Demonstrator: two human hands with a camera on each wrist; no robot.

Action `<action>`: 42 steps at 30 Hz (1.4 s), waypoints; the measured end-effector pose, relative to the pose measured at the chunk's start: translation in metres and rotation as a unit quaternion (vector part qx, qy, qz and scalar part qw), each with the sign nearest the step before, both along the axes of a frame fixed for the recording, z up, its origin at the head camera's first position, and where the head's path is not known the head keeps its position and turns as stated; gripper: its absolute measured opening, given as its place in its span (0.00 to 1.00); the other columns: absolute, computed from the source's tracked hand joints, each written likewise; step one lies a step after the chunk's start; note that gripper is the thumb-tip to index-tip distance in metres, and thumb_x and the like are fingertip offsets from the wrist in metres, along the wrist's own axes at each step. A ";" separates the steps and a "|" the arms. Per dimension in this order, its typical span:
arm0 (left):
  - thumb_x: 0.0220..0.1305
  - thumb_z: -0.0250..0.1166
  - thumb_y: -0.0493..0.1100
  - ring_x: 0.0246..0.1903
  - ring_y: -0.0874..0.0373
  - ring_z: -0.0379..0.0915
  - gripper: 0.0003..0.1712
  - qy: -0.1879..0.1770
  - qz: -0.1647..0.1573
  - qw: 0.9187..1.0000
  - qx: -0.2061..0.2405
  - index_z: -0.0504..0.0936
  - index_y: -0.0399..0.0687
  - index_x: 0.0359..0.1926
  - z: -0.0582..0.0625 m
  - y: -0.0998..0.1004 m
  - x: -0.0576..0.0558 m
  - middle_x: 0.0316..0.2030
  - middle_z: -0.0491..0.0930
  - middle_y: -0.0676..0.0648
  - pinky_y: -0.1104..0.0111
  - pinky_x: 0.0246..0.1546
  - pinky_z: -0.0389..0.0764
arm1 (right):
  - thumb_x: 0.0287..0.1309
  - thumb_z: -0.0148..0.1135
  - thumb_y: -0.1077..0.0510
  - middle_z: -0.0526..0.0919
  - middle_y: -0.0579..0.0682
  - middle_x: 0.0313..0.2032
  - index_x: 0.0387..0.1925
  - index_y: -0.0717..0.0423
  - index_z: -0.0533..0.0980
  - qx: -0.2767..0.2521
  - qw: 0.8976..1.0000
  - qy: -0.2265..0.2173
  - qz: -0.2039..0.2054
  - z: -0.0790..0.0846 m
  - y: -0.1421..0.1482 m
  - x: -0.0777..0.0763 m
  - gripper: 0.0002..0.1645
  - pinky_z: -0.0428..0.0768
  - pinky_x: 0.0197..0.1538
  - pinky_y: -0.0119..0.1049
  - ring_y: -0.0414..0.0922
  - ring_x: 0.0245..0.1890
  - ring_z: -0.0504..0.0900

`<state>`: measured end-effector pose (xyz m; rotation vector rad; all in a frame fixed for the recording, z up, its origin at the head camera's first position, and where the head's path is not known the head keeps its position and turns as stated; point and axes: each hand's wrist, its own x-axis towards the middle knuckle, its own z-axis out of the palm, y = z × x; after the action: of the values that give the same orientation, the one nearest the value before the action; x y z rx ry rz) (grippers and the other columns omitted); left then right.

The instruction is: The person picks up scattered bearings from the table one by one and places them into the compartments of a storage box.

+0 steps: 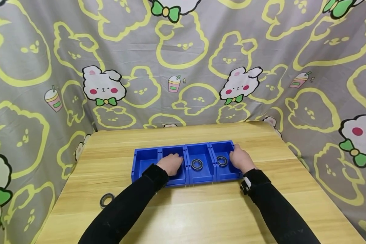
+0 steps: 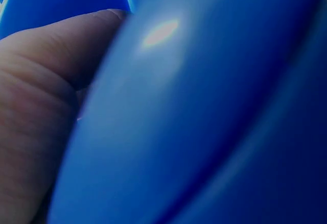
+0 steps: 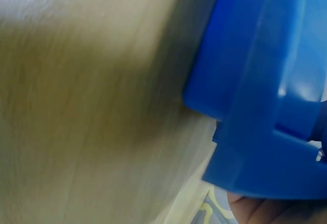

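A row of joined blue bins [image 1: 199, 181] stands on the table. My left hand [image 1: 171, 164] reaches into the second compartment from the left, fingers bent downward; I cannot tell whether they hold something. In the left wrist view a finger [image 2: 46, 55] shows behind a blurred blue bin wall [image 2: 168, 106]. My right hand [image 1: 241, 159] grips the right end wall of the row. Below the bin corner [image 3: 255, 162], part of that hand [image 3: 255, 208] shows in the right wrist view. One ring bearing [image 1: 197, 169] lies in the third compartment, another bearing [image 1: 222, 165] in the rightmost.
A loose bearing [image 1: 102, 202] lies on the wooden table [image 1: 198, 213] at the left, beside my left sleeve [image 1: 125, 206]. Patterned grey curtains [image 1: 158, 115] hang behind the table and along both sides.
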<state>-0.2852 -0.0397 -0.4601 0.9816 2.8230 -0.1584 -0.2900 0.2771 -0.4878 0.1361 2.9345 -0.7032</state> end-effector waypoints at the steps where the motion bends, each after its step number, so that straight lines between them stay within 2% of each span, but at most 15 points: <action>1: 0.63 0.70 0.40 0.51 0.48 0.78 0.25 -0.005 0.003 1.000 -0.006 0.80 0.42 0.61 0.000 0.000 0.000 0.51 0.81 0.42 0.61 0.55 0.78 | 0.73 0.38 0.57 0.72 0.81 0.55 0.69 0.79 0.50 -0.002 1.000 -0.002 -0.003 0.000 0.000 0.000 0.34 0.76 0.54 0.61 0.69 0.52 0.78; 5: 0.65 0.69 0.42 0.56 0.48 0.74 0.28 -0.017 0.009 1.000 -0.006 0.76 0.43 0.65 0.002 -0.001 0.003 0.56 0.78 0.42 0.61 0.58 0.76 | 0.73 0.38 0.58 0.72 0.80 0.55 0.69 0.78 0.50 -0.001 1.000 -0.004 -0.011 -0.002 -0.001 -0.001 0.33 0.76 0.54 0.61 0.69 0.52 0.78; 8: 0.65 0.69 0.42 0.55 0.48 0.74 0.26 -0.014 0.014 1.000 0.022 0.77 0.44 0.63 0.009 -0.005 0.006 0.54 0.78 0.42 0.61 0.56 0.77 | 0.73 0.38 0.58 0.72 0.81 0.55 0.68 0.79 0.50 0.002 1.000 -0.005 -0.011 -0.004 0.000 -0.001 0.33 0.76 0.53 0.61 0.69 0.52 0.78; 16: 0.63 0.71 0.42 0.52 0.49 0.77 0.24 0.000 0.023 0.994 0.105 0.80 0.43 0.59 0.056 -0.032 0.031 0.52 0.79 0.42 0.60 0.52 0.80 | 0.73 0.38 0.57 0.72 0.81 0.54 0.68 0.80 0.49 0.001 1.000 -0.008 -0.004 0.000 0.002 -0.005 0.34 0.77 0.51 0.61 0.69 0.50 0.79; 22: 0.61 0.72 0.44 0.50 0.48 0.77 0.26 0.038 0.045 0.991 0.123 0.80 0.40 0.58 0.077 -0.065 0.049 0.51 0.79 0.41 0.58 0.51 0.80 | 0.73 0.37 0.57 0.72 0.82 0.55 0.68 0.80 0.49 -0.001 1.000 -0.009 -0.002 0.000 0.003 -0.005 0.34 0.76 0.53 0.61 0.69 0.51 0.78; 27: 0.61 0.73 0.45 0.49 0.46 0.78 0.29 0.068 0.076 0.981 0.164 0.78 0.37 0.59 0.087 -0.107 0.064 0.52 0.78 0.38 0.55 0.50 0.81 | 0.73 0.37 0.57 0.71 0.82 0.55 0.68 0.80 0.49 0.000 1.000 -0.016 0.001 0.000 0.000 -0.003 0.34 0.76 0.53 0.61 0.70 0.52 0.77; 31: 0.62 0.72 0.45 0.49 0.45 0.78 0.29 0.076 0.122 0.973 0.182 0.76 0.36 0.61 0.088 -0.139 0.073 0.53 0.77 0.37 0.53 0.50 0.81 | 0.73 0.37 0.57 0.71 0.82 0.56 0.69 0.80 0.48 0.003 1.000 -0.016 0.003 0.003 -0.002 -0.004 0.34 0.76 0.54 0.61 0.70 0.53 0.77; 34: 0.62 0.72 0.43 0.47 0.44 0.78 0.28 0.073 0.142 0.970 0.181 0.77 0.36 0.59 0.083 -0.158 0.080 0.51 0.77 0.36 0.53 0.48 0.81 | 0.73 0.37 0.57 0.71 0.82 0.55 0.68 0.80 0.49 0.003 1.000 -0.013 0.005 0.004 -0.002 -0.003 0.34 0.76 0.53 0.61 0.70 0.52 0.77; 36: 0.62 0.72 0.42 0.46 0.44 0.78 0.27 0.067 0.148 0.971 0.175 0.77 0.34 0.58 0.075 -0.168 0.085 0.49 0.77 0.36 0.53 0.47 0.81 | 0.72 0.37 0.58 0.72 0.82 0.53 0.68 0.81 0.49 0.003 1.000 -0.013 0.006 0.004 -0.001 -0.002 0.34 0.76 0.52 0.62 0.70 0.51 0.78; 42: 0.62 0.71 0.43 0.50 0.39 0.76 0.31 0.011 0.187 0.970 0.156 0.74 0.33 0.62 0.043 -0.184 0.095 0.52 0.76 0.33 0.49 0.51 0.79 | 0.72 0.38 0.58 0.73 0.82 0.53 0.67 0.80 0.50 0.003 1.000 -0.009 0.007 0.002 -0.001 0.000 0.33 0.77 0.51 0.61 0.70 0.49 0.79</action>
<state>-0.1900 -0.2237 -0.4176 0.4719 3.0465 0.3268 -0.2905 0.2761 -0.4862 0.1233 2.9171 -0.6871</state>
